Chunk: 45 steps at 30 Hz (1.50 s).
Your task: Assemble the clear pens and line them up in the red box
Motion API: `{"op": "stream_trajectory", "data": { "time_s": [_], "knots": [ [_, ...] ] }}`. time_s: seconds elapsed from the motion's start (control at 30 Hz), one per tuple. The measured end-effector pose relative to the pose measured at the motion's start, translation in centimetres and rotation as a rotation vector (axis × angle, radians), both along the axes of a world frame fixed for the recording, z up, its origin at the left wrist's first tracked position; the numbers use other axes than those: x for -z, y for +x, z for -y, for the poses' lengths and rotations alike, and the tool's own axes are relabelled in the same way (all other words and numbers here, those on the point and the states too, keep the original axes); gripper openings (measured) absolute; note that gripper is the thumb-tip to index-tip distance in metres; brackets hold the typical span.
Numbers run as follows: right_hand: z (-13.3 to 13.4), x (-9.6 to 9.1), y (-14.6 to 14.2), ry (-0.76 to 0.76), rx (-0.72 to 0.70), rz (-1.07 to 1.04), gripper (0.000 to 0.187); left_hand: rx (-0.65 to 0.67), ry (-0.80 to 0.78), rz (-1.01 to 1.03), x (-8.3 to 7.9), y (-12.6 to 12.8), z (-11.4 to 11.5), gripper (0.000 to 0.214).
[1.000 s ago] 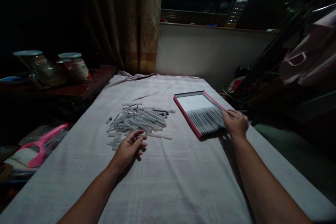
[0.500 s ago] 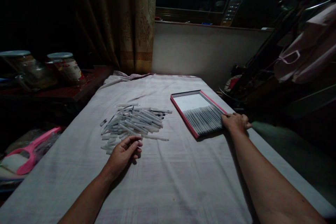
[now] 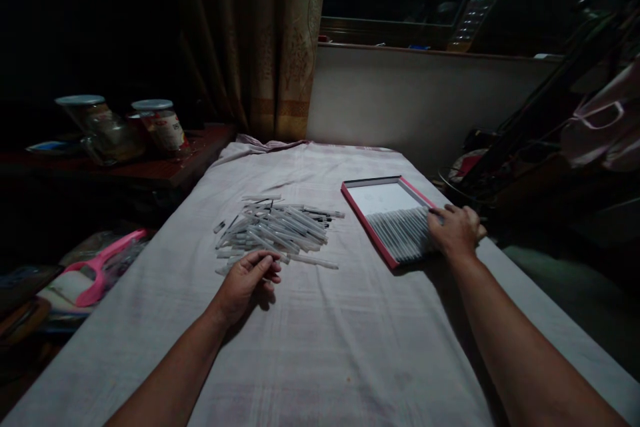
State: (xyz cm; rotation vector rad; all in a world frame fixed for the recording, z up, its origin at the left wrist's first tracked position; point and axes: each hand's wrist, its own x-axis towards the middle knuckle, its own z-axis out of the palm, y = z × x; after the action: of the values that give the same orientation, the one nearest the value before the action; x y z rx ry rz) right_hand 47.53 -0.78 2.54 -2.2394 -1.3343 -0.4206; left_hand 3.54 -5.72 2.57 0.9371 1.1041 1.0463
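Note:
Many clear pens with dark tips lie in a loose pile [image 3: 280, 227] on the cloth-covered table. My left hand [image 3: 247, 283] is at the near edge of this pile, its fingers curled and the thumb against the index finger; whatever it may hold is hidden. To the right lies a shallow red-edged box [image 3: 367, 227] with a white bottom. A row of similar pens [image 3: 400, 235] fills its near part, side by side. My right hand [image 3: 455, 230] is closed at the box's right edge, over the row's right end. Its fingertips are partly hidden, so what they grip is unclear.
A pale checked cloth [image 3: 310, 347] covers the table. On a dark red side table at left stand a lidded jar [image 3: 167, 130] and a glass jug [image 3: 113, 143]. A pink-handled item [image 3: 107, 263] lies below. A bottle [image 3: 473, 20] stands on the windowsill.
The view has turned left, so everything sits further right in the picture. My right hand has risen slightly at the box's edge, its fingers more arched. My left hand stays beside the pile.

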Motion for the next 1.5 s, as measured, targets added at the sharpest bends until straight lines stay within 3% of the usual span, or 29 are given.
{"op": "stream_trajectory", "data": {
  "time_s": [0.13, 0.23, 0.33, 0.43, 0.67, 0.8, 0.9, 1.0, 1.07, 1.17, 1.27, 1.37, 1.5],
  "knots": [
    [0.1, -0.7, -6.9, 0.155, -0.299, 0.015, 0.028, -0.257, 0.201, -0.094, -0.7, -3.4, -2.1, 0.045],
    [1.0, -0.2, -12.2, 0.193, -0.570, -0.055, 0.025, -0.480, 0.403, -0.451, -0.6, -7.2, -4.5, 0.034],
    [2.3, 0.9, -15.9, 0.154, -0.758, -0.201, 0.026, -0.429, 0.553, -1.142, 0.0, -10.4, -6.7, 0.027],
    [3.7, 1.7, -17.7, 0.021, -0.800, -0.312, 0.026, -0.347, 0.563, -1.262, 0.9, -11.8, -8.3, 0.026],
    [5.3, 1.6, -18.2, -0.280, -0.750, -0.174, 0.021, -0.275, 0.490, -1.337, 2.7, -11.8, -9.8, 0.025],
    [5.2, 1.3, -18.5, -0.321, -0.760, -0.104, 0.013, -0.321, 0.469, -1.326, 2.5, -12.0, -9.5, 0.028],
    [5.1, 1.4, -18.3, -0.321, -0.804, -0.137, 0.013, -0.326, 0.557, -1.287, 2.1, -11.2, -7.9, 0.028],
    [5.1, 1.5, -17.6, -0.306, -0.848, -0.251, 0.015, -0.141, 0.903, -1.168, 2.1, -9.5, -5.8, 0.024],
    [5.2, 1.6, -17.0, -0.301, -0.843, -0.374, 0.019, -0.031, 1.014, -1.129, 2.5, -8.4, -4.6, 0.023],
    [5.2, 1.8, -16.6, -0.271, -0.837, -0.577, 0.022, 0.051, 1.050, -1.122, 3.0, -7.5, -3.8, 0.022],
    [5.3, 1.9, -16.8, -0.200, -0.843, -0.728, 0.023, 0.023, 1.059, -1.121, 3.0, -7.2, -3.5, 0.022],
    [5.3, 1.8, -17.4, -0.140, -0.846, -0.838, 0.024, -0.020, 1.130, -1.105, 2.3, -6.2, -2.5, 0.022],
    [5.6, 1.3, -18.9, -0.106, -0.883, -1.030, 0.023, 0.063, 1.238, -1.102, 1.3, -3.5, -0.1, 0.030]
  ]
}}
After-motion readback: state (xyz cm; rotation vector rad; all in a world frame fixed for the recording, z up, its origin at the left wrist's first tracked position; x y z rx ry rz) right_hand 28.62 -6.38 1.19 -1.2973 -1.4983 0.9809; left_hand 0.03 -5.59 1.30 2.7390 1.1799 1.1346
